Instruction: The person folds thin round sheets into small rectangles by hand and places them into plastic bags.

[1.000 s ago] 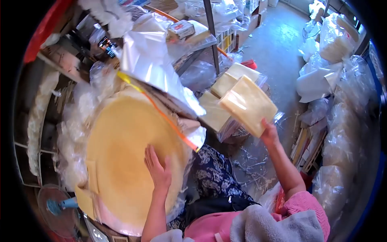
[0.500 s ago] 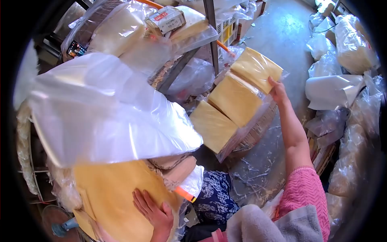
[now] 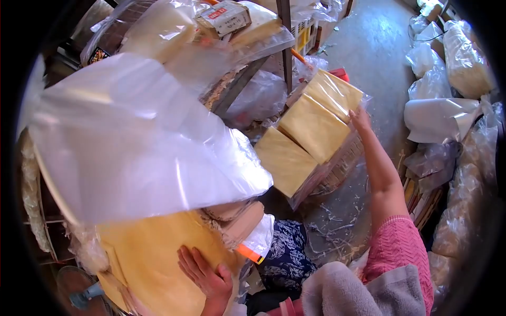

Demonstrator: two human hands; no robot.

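Note:
My left hand (image 3: 208, 276) lies flat, fingers stretched, on a large stack of yellow sheets (image 3: 153, 253) at the lower left. At arm's length, my right hand (image 3: 360, 120) grips the right edge of a clear-wrapped pack of yellow sheets (image 3: 334, 90). That pack sits at the far end of a row, beside a middle yellow pack (image 3: 313, 128) and a nearer yellow pack (image 3: 284, 162). Under the row is a plastic-lined bundle or box whose kind I cannot make out. A big translucent plastic sheet (image 3: 142, 147) covers the back of the large stack.
A shelf at the upper left bears wrapped bundles and a small labelled box (image 3: 224, 18). Plastic-wrapped bundles (image 3: 464, 58) line the right side. A fan (image 3: 79, 292) stands at the lower left. An orange-tipped item (image 3: 252, 254) lies by the stack. Scraps litter the floor (image 3: 337, 226).
The far pack, with my right hand on its edge, has come down flatter onto the row. Something red now shows behind it. My left hand stays on the large stack; the view has shifted slightly.

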